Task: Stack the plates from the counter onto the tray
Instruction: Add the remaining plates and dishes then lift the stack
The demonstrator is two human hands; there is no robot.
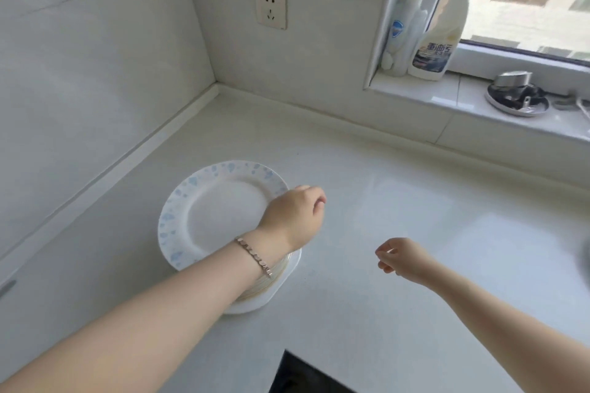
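Observation:
A stack of plates sits on the white counter left of centre. Its top plate (220, 217) is white with blue speckles on the rim. The plates under it (274, 277) show cream edges. They rest on a white tray-like base (271, 300). My left hand (293, 217), with a bracelet on the wrist, hangs over the right rim of the top plate. Its fingers curl down beside the rim, and the back of the hand hides whether they hold it. My right hand (399, 258) hovers over bare counter to the right, loosely curled and holding nothing.
Tiled walls meet in a corner behind the stack, with a wall socket (270, 7). Cleaner bottles (437, 41) and a metal lid (517, 96) stand on the window sill at the right. A dark cooktop edge (300, 376) shows at the bottom.

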